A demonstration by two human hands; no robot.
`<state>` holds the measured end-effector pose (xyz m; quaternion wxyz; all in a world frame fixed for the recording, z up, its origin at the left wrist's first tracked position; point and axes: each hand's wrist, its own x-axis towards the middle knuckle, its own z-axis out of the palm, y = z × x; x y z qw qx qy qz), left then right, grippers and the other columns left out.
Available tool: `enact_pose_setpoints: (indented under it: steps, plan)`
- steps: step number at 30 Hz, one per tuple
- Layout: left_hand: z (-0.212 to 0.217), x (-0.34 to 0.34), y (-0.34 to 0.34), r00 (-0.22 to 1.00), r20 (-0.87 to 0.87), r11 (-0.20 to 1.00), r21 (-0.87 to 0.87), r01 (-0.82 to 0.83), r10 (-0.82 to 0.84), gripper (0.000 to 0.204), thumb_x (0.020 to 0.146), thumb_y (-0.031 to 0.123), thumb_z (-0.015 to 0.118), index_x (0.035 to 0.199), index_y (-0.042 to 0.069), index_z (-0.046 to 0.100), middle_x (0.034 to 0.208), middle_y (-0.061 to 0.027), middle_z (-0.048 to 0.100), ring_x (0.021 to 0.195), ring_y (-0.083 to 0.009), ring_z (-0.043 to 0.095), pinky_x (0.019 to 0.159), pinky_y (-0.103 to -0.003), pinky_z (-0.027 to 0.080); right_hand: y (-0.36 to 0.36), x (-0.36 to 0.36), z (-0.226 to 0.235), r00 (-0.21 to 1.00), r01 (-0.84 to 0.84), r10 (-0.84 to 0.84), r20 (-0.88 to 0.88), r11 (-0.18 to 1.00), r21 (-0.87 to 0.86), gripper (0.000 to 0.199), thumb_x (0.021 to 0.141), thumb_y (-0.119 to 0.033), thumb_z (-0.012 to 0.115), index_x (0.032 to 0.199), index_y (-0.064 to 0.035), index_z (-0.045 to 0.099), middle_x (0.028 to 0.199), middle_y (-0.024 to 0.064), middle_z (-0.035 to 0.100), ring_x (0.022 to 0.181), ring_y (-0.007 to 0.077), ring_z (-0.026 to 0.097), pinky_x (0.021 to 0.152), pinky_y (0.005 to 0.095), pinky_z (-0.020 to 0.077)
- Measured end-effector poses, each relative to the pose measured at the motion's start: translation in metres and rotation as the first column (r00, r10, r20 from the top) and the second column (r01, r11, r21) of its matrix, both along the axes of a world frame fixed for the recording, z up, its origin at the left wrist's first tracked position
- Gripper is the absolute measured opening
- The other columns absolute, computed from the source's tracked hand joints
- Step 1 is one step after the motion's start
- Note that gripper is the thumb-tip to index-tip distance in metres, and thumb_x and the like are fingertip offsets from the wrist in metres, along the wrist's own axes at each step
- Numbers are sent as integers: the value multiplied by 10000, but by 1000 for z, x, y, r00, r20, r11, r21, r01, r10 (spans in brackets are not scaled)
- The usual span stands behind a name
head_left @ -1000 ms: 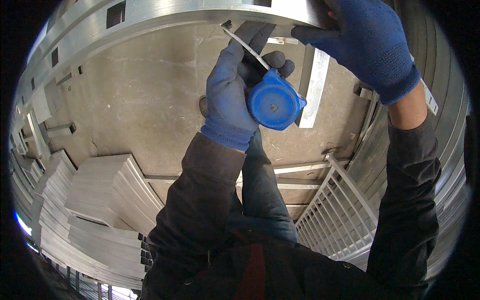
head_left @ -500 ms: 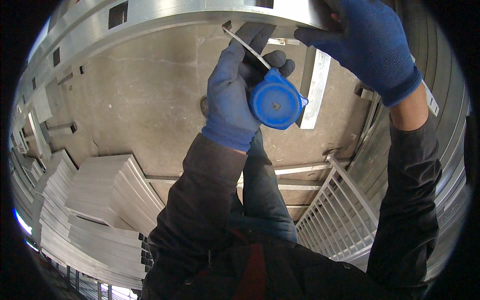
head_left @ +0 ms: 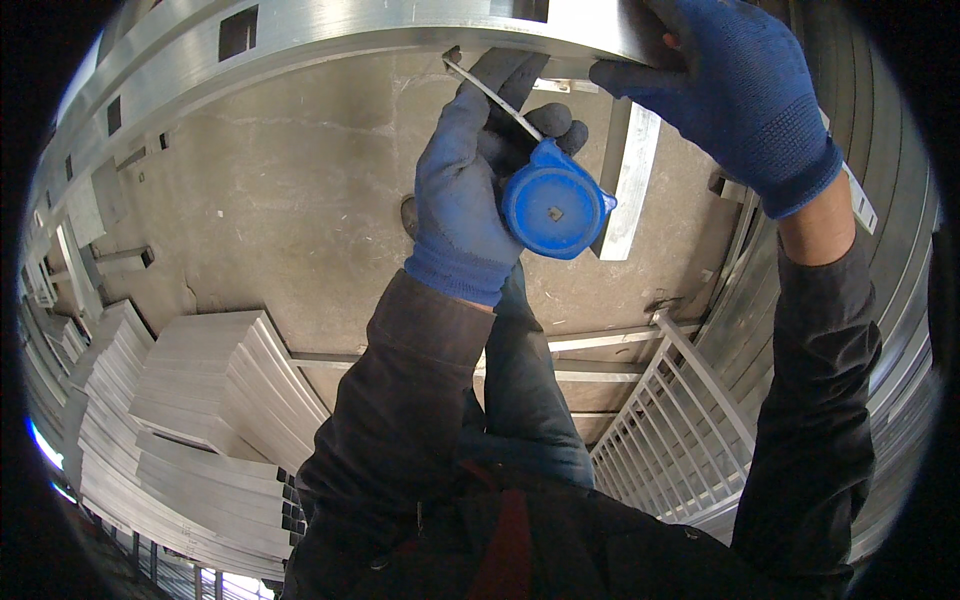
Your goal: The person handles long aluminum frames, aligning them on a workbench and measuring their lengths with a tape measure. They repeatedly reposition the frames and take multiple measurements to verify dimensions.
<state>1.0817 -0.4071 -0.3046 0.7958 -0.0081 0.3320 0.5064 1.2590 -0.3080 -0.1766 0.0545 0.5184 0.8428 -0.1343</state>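
Note:
My left hand (head_left: 462,185), in a blue knitted glove with dark finger coating, is closed around a blue tape measure (head_left: 555,212). A short length of its blade (head_left: 490,95) sticks out, and the hooked end lies close under the edge of a long silvery metal profile (head_left: 390,35) with rectangular cutouts. Whether the hook touches the profile I cannot tell. At the upper right, my right hand (head_left: 745,105), gloved the same way, grips the profile's end, thumb along its near edge. Its other fingers are mostly hidden behind the metal.
Stacked pale metal profiles (head_left: 210,385) stand at the lower left. A white slatted frame (head_left: 680,430) leans at the lower right, beside long metal lengths (head_left: 870,150) along the right side. Below the hands a short metal bar (head_left: 630,185) crosses over the concrete floor (head_left: 300,210).
Almost nothing differs. Both hands, the tape measure and the profile keep their places, apart from a very slight shift.

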Motion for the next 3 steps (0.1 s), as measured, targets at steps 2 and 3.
enact_pose_setpoints:
  steps: [2, 3]
  plan:
    - [1, 1, -1, 999, 11, 999, 31, -34, 33, 537, 1111, 426, 516, 1549, 115, 523, 1550, -111, 576, 1109, -206, 718, 1095, -489, 558, 0, 0, 1, 1000, -9, 9, 13, 1000, 0, 347, 829, -290, 882, 979, -98, 635, 736, 82, 663, 628, 255, 683, 633, 351, 545]
    - [1, 2, 0, 1000, -4, 999, 31, -21, 21, 545, 1107, 436, 522, 1554, 125, 519, 1544, -113, 582, 1120, -210, 714, 1095, -489, 557, 0, 0, 1, 1000, -9, 9, 13, 1000, 0, 347, 829, -290, 882, 979, -98, 635, 736, 82, 663, 628, 255, 683, 633, 351, 545]
